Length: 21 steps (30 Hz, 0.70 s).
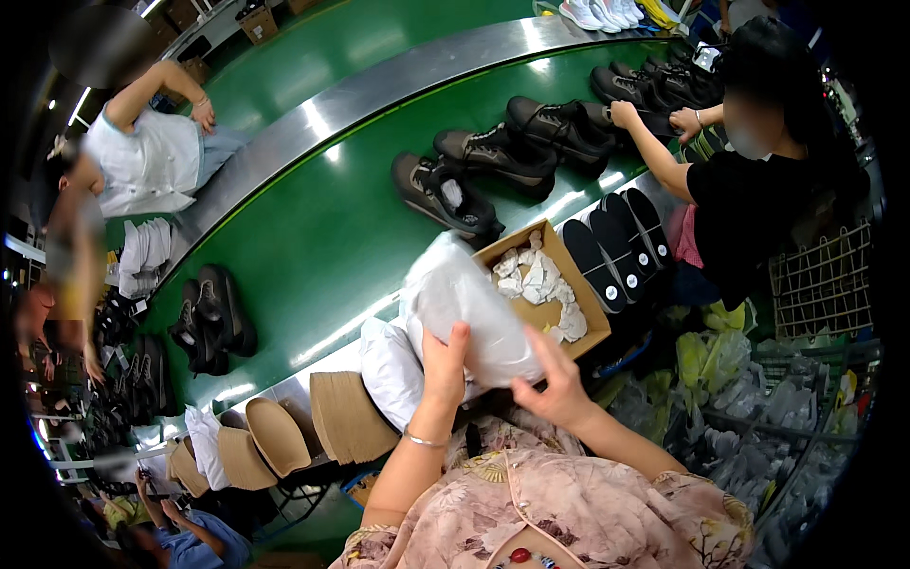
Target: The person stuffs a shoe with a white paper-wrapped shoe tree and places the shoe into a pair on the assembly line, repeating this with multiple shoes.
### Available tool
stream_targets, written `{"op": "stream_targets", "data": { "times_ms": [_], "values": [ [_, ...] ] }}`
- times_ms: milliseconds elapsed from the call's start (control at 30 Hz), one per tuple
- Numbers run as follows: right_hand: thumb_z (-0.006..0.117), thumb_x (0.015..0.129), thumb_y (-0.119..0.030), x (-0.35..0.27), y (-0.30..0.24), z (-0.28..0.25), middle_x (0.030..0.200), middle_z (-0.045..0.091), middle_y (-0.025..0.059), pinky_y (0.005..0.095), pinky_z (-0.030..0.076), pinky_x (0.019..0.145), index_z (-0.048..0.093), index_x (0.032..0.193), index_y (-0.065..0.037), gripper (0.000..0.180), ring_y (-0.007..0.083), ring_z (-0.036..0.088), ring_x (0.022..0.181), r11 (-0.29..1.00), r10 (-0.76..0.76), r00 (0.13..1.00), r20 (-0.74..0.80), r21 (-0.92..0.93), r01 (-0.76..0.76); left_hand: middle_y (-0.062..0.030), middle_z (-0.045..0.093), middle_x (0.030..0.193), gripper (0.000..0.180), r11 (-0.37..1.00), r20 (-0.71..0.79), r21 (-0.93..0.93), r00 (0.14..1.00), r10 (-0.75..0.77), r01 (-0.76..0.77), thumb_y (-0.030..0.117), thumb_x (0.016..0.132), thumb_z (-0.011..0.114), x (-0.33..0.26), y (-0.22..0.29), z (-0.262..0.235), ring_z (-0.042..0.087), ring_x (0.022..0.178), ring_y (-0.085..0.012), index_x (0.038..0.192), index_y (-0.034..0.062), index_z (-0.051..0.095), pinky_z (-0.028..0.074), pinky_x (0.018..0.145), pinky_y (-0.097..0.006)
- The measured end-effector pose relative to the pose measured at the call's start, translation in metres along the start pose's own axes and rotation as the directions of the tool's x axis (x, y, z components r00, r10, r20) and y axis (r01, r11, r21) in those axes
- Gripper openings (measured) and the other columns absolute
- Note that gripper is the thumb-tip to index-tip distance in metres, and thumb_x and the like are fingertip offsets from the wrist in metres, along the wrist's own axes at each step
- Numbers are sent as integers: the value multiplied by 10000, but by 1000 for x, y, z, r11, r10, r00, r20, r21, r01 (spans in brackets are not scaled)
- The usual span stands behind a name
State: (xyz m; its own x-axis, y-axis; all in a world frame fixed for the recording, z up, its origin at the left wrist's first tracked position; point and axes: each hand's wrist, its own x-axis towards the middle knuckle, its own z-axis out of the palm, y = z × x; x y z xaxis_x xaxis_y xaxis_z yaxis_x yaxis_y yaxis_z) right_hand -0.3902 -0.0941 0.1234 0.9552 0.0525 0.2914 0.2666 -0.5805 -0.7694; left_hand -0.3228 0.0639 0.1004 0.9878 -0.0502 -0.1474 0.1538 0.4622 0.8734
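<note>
Head view: the left hand (444, 365) grasps a white bundle (469, 299), thumb laid on its near face, the other fingers mostly hidden. The right hand (564, 394) has its fingers bent at the bundle's lower right edge (whether they pinch it or merely touch, cannot tell). The bundle is held tilted, in front of the person's chest. Just beside it, to the right, sits an open cardboard box (592, 321) with crumpled paper (536, 277) inside; bundle and box overlap in view. Left of the left hand: a white bag (387, 365), then a stack of brown molded inserts (351, 417). Right of the box: black soles (588, 266) in a row. Beyond, dark shoes (431, 190) stand on a green belt (322, 266). At right, a co-worker in black (758, 209) (both hands on a dark item) leans over the belt.
</note>
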Motion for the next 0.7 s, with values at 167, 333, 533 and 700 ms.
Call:
{"op": "stream_targets", "data": {
  "times_ms": [167, 333, 533, 700],
  "values": [
    [656, 718, -93, 44, 10, 2, 1145, 528, 230, 363, 443, 875, 411, 1266, 65, 620, 325, 555, 1033, 943, 120, 993, -14, 314, -110, -114, 567, 1089, 637, 932, 55, -209, 955, -291, 296, 451, 803, 632, 64, 4, 18, 569, 978, -211, 1208, -6, 451, 467, 860, -341],
    [666, 718, -82, 84, 40, -14, 1166, 534, 204, 321, 456, 867, 398, 1278, 75, 640, 244, 559, 1036, 919, 122, 992, -20, 379, -106, -112, 596, 1005, 603, 938, 60, -138, 948, -314, 319, 488, 798, 610, 118, -1, 50, 591, 908, -209, 1123, -10, 510, 481, 815, -344],
    [731, 731, -155, 129, 99, -33, 1041, 525, 140, 307, 462, 800, 365, 1177, 29, 605, 176, 538, 930, 572, 567, 823, 35, 702, -424, -113, 598, 979, 598, 970, -254, -176, 944, -210, 168, 499, 834, 552, 169, -53, 108, 581, 862, -197, 1033, -65, 548, 465, 810, -315],
    [732, 705, -43, 145, 139, -37, 1099, 524, 134, 307, 429, 880, 389, 1145, 34, 563, 182, 524, 1002, 627, 580, 793, -188, 724, -287, -89, 599, 920, 604, 976, -321, -130, 923, -210, 177, 508, 870, 509, 195, -109, 153, 562, 817, -173, 992, -81, 570, 452, 755, -293]
  ]
}}
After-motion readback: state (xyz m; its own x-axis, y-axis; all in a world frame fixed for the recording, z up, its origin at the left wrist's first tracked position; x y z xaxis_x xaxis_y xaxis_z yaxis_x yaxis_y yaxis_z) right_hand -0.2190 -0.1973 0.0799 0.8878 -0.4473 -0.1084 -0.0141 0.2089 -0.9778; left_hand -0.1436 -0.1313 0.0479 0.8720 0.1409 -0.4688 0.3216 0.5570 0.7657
